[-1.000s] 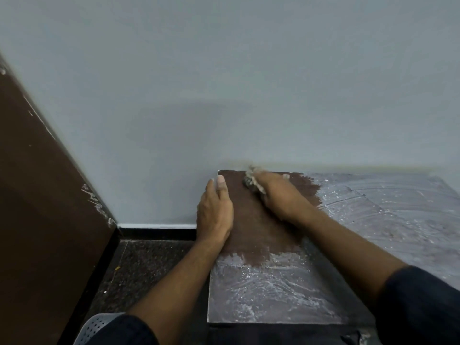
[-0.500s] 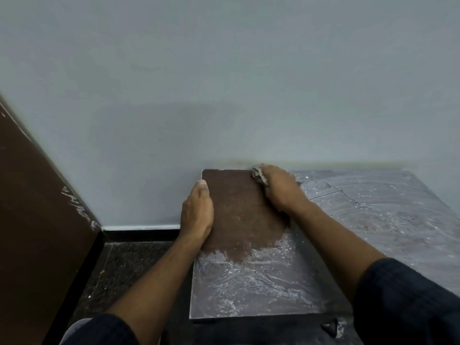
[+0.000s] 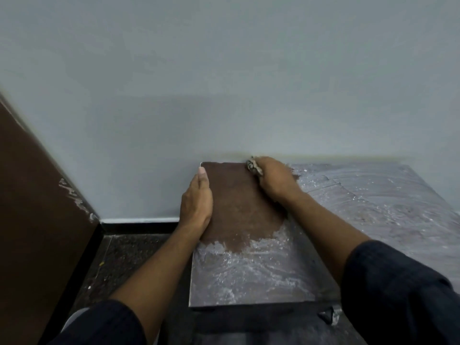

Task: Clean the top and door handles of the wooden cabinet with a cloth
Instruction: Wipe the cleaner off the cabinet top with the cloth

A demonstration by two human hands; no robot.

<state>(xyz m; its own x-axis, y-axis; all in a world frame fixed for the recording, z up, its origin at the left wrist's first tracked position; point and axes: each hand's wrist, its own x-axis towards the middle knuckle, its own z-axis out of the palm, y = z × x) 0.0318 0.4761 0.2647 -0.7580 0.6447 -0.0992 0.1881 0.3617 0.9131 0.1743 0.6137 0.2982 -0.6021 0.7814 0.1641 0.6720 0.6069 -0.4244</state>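
Observation:
The wooden cabinet's top (image 3: 239,207) is bare brown at its far left corner, while a grey-white dusty film covers the near part and the right side. My right hand (image 3: 275,181) presses a small crumpled grey cloth (image 3: 253,166) onto the top by the wall, at the back edge of the brown patch. Only a bit of the cloth shows past my fingers. Resting flat along the cabinet's left edge is my left hand (image 3: 196,202), fingers together, holding nothing. A metal door handle (image 3: 331,316) peeks out below the front edge.
A grey wall (image 3: 224,83) rises directly behind the cabinet. A dark brown panel (image 3: 37,207) with chipped paint stands at the left. Dark speckled floor (image 3: 129,257) and a black skirting lie between panel and cabinet.
My right hand with the cloth has stayed at the back edge near the wall, shifting only slightly. My left hand keeps its place on the left edge. The view has shifted a little.

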